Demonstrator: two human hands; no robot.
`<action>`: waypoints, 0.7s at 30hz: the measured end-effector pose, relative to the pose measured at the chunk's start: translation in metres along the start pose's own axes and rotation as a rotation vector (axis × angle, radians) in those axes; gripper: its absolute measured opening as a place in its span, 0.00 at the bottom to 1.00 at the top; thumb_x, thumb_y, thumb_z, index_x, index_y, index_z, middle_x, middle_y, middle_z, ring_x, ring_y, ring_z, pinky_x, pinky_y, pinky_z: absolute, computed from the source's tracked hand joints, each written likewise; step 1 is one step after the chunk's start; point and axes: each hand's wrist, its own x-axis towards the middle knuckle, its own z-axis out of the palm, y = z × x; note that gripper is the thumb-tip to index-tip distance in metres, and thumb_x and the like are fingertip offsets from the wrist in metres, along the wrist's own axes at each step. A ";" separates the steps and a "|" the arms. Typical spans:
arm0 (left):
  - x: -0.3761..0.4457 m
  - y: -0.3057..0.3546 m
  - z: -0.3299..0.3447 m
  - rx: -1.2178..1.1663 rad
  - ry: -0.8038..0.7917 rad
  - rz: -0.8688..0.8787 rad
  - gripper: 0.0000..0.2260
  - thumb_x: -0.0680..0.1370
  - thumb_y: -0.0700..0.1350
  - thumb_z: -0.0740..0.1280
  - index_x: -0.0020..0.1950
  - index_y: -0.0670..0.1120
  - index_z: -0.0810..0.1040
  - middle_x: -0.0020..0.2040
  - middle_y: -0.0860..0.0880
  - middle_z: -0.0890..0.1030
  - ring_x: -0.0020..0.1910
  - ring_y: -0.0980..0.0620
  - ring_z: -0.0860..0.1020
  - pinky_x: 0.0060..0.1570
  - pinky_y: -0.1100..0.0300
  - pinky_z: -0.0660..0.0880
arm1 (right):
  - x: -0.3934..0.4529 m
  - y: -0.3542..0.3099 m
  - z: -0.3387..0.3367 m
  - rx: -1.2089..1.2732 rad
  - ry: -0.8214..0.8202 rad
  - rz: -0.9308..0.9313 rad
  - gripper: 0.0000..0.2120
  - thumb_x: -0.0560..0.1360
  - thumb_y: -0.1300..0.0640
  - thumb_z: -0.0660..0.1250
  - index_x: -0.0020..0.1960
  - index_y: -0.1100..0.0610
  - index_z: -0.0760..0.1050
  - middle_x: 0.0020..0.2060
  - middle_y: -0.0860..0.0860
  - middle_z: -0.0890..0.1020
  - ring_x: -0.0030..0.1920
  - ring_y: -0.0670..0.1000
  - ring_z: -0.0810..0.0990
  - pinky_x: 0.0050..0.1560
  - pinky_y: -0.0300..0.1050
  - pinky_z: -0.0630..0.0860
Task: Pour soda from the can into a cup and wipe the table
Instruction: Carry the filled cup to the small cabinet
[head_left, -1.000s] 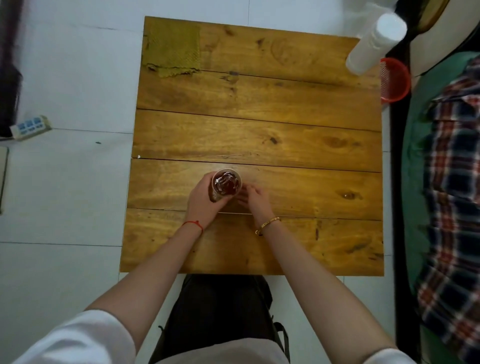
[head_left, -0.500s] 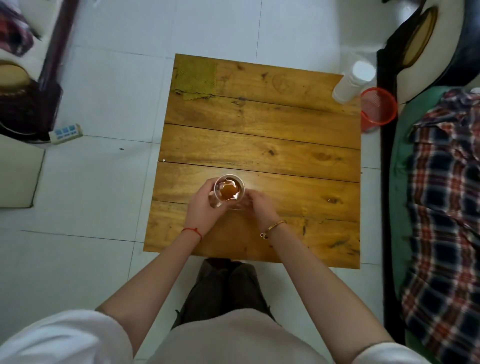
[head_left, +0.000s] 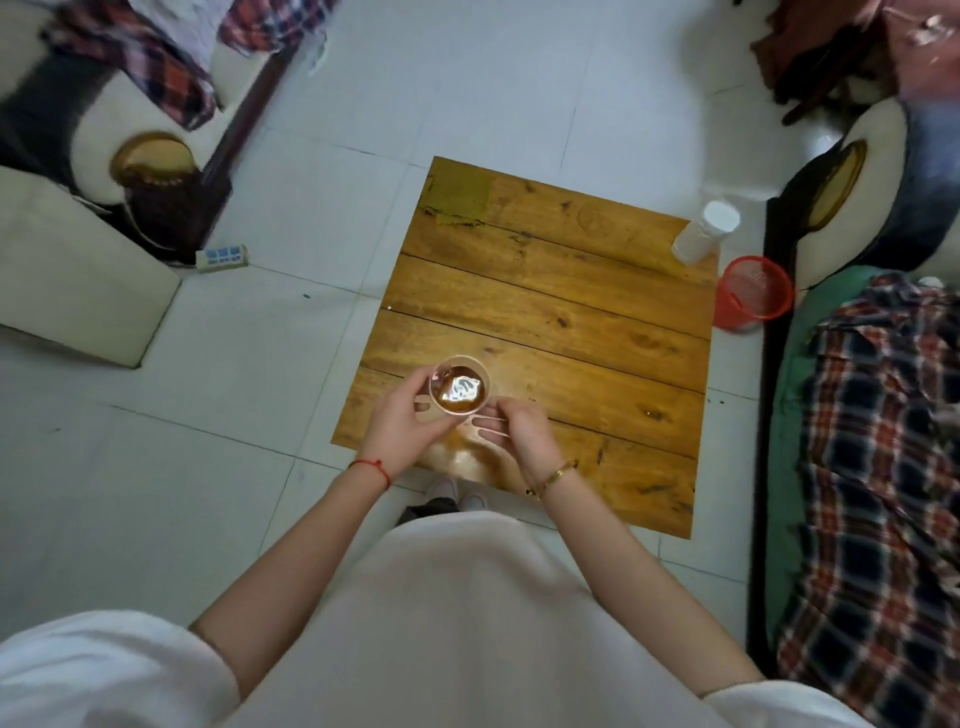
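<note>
Left hand (head_left: 402, 422) grips the filled cup (head_left: 460, 385) above the tabletop's (head_left: 545, 322) near edge; right hand (head_left: 514, 434) waits beside it, fingers relaxed. Green cloth (head_left: 458, 200) lies at the far-left corner, well apart.

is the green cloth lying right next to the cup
No, the green cloth lies at the table's far left corner, while the cup is at the near side, held by the left hand.

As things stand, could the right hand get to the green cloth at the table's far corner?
Probably yes. The right hand holds nothing, and bare table lies between it and the green cloth; only the cup stands close by.
</note>
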 end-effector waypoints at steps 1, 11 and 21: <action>-0.008 0.001 -0.004 -0.015 0.017 -0.008 0.27 0.68 0.52 0.78 0.65 0.53 0.75 0.56 0.57 0.80 0.56 0.60 0.77 0.56 0.54 0.79 | -0.007 0.001 0.003 -0.021 -0.019 -0.007 0.15 0.82 0.61 0.54 0.52 0.62 0.79 0.43 0.54 0.84 0.41 0.49 0.82 0.46 0.41 0.80; -0.081 -0.002 -0.059 -0.140 0.253 -0.089 0.27 0.68 0.49 0.79 0.64 0.54 0.76 0.55 0.56 0.81 0.56 0.58 0.78 0.55 0.59 0.79 | -0.055 0.002 0.061 -0.168 -0.199 -0.047 0.14 0.82 0.61 0.56 0.52 0.62 0.80 0.45 0.56 0.84 0.42 0.50 0.81 0.55 0.47 0.79; -0.141 -0.051 -0.140 -0.220 0.530 -0.208 0.26 0.68 0.46 0.79 0.64 0.51 0.76 0.55 0.56 0.80 0.57 0.59 0.78 0.56 0.58 0.78 | -0.079 0.016 0.176 -0.324 -0.457 0.006 0.14 0.81 0.63 0.54 0.47 0.62 0.78 0.40 0.55 0.77 0.37 0.49 0.74 0.39 0.37 0.71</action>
